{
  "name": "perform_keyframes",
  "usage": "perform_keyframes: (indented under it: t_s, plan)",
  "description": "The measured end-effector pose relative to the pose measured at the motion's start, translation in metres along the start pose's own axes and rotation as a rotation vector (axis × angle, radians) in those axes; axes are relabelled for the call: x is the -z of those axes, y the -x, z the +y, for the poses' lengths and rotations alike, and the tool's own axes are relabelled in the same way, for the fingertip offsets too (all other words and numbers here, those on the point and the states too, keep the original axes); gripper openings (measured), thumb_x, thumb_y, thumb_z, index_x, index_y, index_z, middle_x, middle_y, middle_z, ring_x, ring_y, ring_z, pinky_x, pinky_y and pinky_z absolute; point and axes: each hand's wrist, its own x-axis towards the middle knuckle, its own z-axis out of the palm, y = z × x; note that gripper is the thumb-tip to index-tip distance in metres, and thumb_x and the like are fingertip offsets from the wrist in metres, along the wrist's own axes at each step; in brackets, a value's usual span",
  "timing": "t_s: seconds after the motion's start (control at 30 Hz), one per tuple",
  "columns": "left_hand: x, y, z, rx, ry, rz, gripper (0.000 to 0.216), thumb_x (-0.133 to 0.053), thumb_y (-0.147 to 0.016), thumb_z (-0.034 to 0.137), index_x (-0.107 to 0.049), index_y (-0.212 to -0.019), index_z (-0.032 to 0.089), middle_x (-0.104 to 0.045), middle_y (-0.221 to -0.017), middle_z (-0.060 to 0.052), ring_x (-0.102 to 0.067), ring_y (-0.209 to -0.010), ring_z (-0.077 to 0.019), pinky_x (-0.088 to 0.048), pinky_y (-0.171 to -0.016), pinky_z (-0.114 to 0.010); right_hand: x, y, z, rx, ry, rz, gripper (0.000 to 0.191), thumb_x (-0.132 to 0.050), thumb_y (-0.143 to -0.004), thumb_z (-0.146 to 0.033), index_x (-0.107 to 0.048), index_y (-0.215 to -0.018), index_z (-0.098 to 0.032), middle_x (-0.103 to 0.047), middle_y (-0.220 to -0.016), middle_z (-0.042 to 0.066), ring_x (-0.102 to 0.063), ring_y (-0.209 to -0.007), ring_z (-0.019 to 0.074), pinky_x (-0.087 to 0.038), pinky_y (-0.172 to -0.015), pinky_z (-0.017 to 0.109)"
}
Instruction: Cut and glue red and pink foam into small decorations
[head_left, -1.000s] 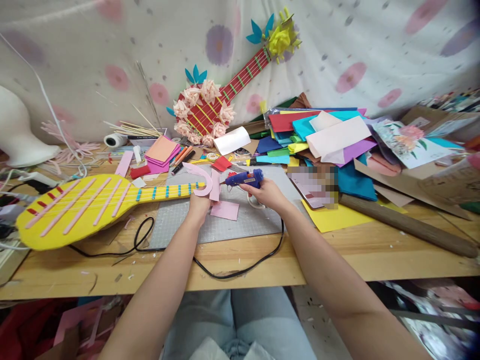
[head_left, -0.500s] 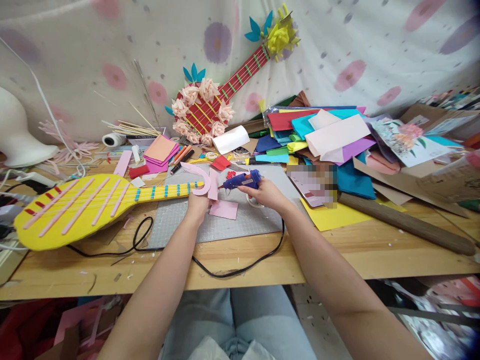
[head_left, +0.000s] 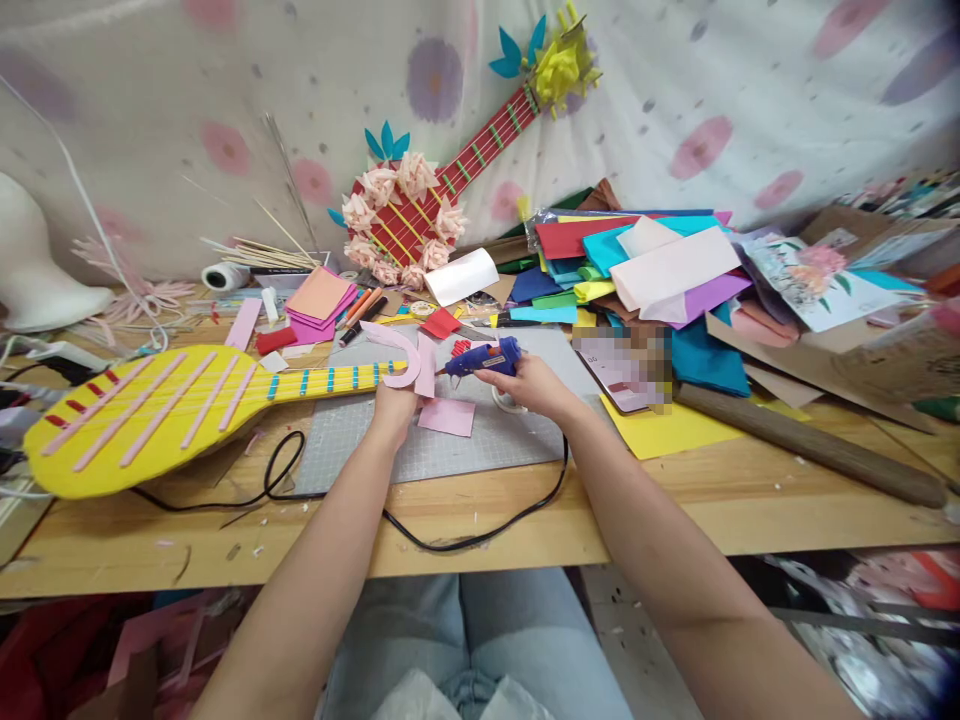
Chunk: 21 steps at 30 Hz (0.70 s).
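Note:
A blue hot glue gun (head_left: pixel 487 356) is gripped in my right hand (head_left: pixel 534 385), its nozzle pointing left at the edge of an upright pink strip (head_left: pixel 425 365). My left hand (head_left: pixel 394 412) is closed around the neck end of a yellow craft lute (head_left: pixel 142 425), beneath a curved pink piece (head_left: pixel 401 358) joined to that end. My left fingers are mostly hidden behind these pieces. The lute's body, with pink bars and red marks, rests on the table to the left. Below the nozzle, a pink square (head_left: pixel 447 417) lies on the grey cutting mat (head_left: pixel 360 460).
The glue gun's black cord (head_left: pixel 450 548) loops along the table front. A red craft lute with paper roses (head_left: pixel 405 225) leans on the curtain behind. Coloured paper (head_left: pixel 667 260) is piled at the right, near a phone (head_left: pixel 611 375) and a wooden stick (head_left: pixel 810 445).
Both hands, the glue gun and the pink pieces hold nearly the same place. Only a slight shift of the camera shows.

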Motion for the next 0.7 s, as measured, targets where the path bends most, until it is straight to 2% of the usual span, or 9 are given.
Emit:
perform_keyframes:
  t_s: [0.23, 0.5, 0.7]
  plan:
    - [-0.0009, 0.0014, 0.0011, 0.000, -0.029, -0.013, 0.048, -0.073, -0.050, 0.038, -0.063, -0.089, 0.014, -0.064, -0.081, -0.006, -0.053, -0.062, -0.0106, -0.046, -0.049, -0.022, -0.0031, -0.0040, 0.0015, -0.026, 0.039, 0.074, 0.045, -0.055, -0.070, -0.058, -0.066, -0.077, -0.016, -0.061, -0.060, 0.004, -0.053, -0.057, 0.0150, -0.037, -0.054, 0.025]
    - [0.0004, -0.0018, -0.0014, -0.010, -0.015, 0.009, 0.038, -0.071, -0.053, 0.036, -0.063, -0.083, 0.014, -0.064, -0.078, -0.006, -0.054, -0.065, -0.0121, -0.047, -0.052, -0.024, 0.0010, 0.0008, -0.0005, 0.002, -0.003, -0.047, 0.043, -0.058, -0.068, -0.056, -0.065, -0.084, -0.016, -0.059, -0.062, 0.001, -0.050, -0.057, 0.0123, -0.038, -0.055, 0.024]
    - [0.0010, -0.0022, -0.0020, -0.009, -0.012, -0.002, 0.036, -0.072, -0.051, 0.034, -0.063, -0.079, 0.014, -0.062, -0.073, -0.004, -0.055, -0.066, -0.0131, -0.048, -0.055, -0.026, 0.0045, 0.0035, -0.0032, -0.044, -0.068, -0.115, 0.041, -0.060, -0.066, -0.056, -0.062, -0.069, -0.015, -0.053, -0.049, -0.001, -0.045, -0.045, 0.0098, -0.035, -0.047, 0.023]
